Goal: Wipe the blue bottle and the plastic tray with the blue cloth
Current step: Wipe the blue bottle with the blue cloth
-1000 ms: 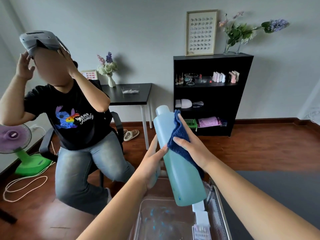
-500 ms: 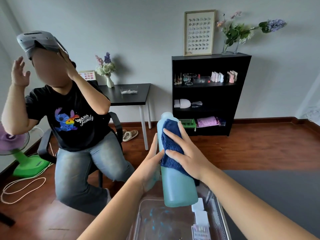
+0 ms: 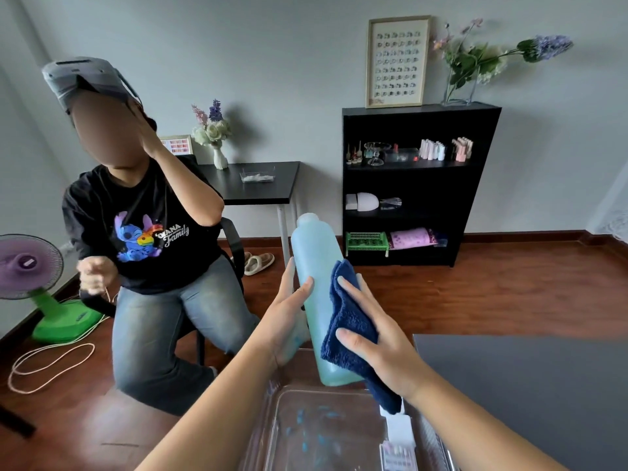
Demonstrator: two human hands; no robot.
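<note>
Nearest to us, below both hands, lies the clear tray (image 3: 326,433), with blue smears on its floor. It sits on the worktop (image 3: 530,389), whose dark grey top spreads out to the right of our right hand. At the tray's right edge, under that wrist, are some small white pieces we cannot make out.

Our left hand (image 3: 289,321) holds the bottle (image 3: 316,253) from the left, with the thumb on its front and the fingers reaching round behind. The bottle hangs in the air above the tray, its cap tilted up and a little leftward, its base just above the tray's far rim.

Our right hand (image 3: 377,348) lies flat on the cloth (image 3: 350,321), fingers straight and spread, and presses it against the lower right side of the bottle. A loose corner of the cloth hangs beneath the wrist.

Beyond the left hand a person (image 3: 146,232) sits on a chair, with a headset pushed up on the forehead and one hand raised to the head. Further left stands a fan (image 3: 30,263) on a green base.

Past the bottle's cap is a far worktop (image 3: 251,185) carrying a vase and a clear dish. Beyond the right hand stands a black shelf (image 3: 421,185) with small bottles on it, and a frame (image 3: 397,61) and flowers (image 3: 469,59) on top.
</note>
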